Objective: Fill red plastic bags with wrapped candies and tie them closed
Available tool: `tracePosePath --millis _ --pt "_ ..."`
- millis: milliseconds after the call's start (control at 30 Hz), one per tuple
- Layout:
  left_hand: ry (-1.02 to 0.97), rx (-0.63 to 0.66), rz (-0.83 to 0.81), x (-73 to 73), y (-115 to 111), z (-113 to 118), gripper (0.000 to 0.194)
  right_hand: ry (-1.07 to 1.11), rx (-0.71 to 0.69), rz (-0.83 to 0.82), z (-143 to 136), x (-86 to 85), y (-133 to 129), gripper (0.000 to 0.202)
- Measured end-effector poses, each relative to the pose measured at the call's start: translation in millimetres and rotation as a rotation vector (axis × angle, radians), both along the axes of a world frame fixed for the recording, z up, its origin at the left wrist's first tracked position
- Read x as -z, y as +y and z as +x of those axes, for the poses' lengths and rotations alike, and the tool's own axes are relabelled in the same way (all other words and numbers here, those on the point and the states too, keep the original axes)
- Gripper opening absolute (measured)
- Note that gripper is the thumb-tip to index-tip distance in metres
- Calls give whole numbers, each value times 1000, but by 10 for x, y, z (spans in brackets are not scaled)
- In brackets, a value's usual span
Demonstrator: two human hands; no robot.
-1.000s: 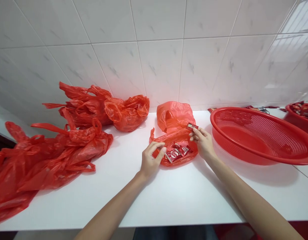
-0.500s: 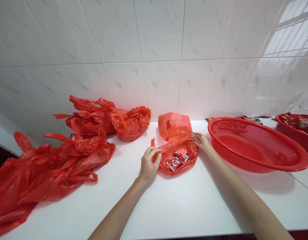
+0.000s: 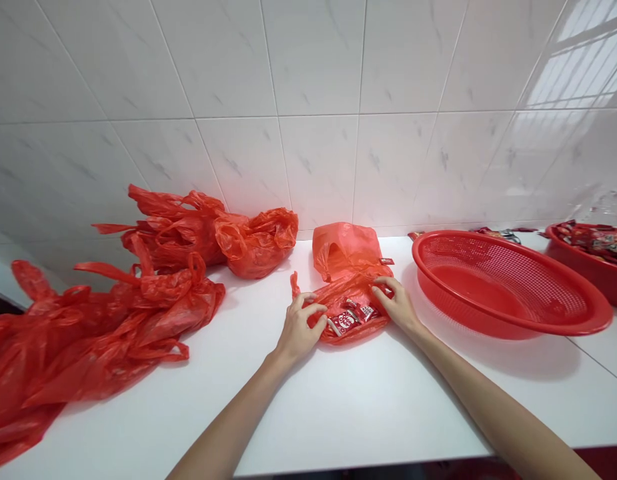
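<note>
A red plastic bag (image 3: 361,332) lies on the white counter with its mouth spread wide. Inside it rest several small snack packets (image 3: 344,323) in red and white wrappers. At the bag's left edge, my left hand (image 3: 299,327) is curled with thumb and fingers around the thin plastic. My right hand (image 3: 397,303) bends over the right side of the mouth, its fingertips pinching the rim. Just beyond that hand, a small red packet (image 3: 387,261) lies at the back of the bag. Behind stands another red plastic bag (image 3: 345,247), partly puffed up.
On the right sits a large red colander (image 3: 488,320), and past it a red basin (image 3: 583,270) full of wrapped snacks. Several filled red bags (image 3: 258,243) crowd the left side of the counter (image 3: 298,427). A tiled wall (image 3: 318,167) rises behind.
My right hand has moved left and inward, from open beside the bag to its right rim. The small packet behind it now shows. My left hand stays at the left edge.
</note>
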State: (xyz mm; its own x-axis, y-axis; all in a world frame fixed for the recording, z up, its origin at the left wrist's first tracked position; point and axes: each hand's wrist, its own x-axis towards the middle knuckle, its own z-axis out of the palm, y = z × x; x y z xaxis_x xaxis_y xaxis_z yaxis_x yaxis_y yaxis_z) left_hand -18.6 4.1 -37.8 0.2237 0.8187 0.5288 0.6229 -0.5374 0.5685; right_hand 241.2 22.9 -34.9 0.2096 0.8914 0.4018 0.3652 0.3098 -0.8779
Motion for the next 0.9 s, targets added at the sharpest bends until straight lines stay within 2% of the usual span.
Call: tracePosePath --millis 133,300,433,533,600,800,900 --pt "-20 -54 29 9 20 -36 16 -40 37 -15 57 15 100 30" --pt "-17 -42 7 28 53 -63 17 -148 111 -45 161 -3 386 20" --pt "-9 -36 4 49 63 -74 18 -247 6 -109 147 24 529 17" --pt "-14 -23 13 56 68 -78 18 -294 -82 -108 145 43 577 20" --pt "-17 -11 8 55 70 -78 18 -311 -92 -94 168 52 612 23" --pt "-27 -4 -14 33 62 -70 18 -369 7 -90 229 115 753 39" --pt "-42 2 -17 15 57 -63 18 -411 41 -111 260 141 816 39"
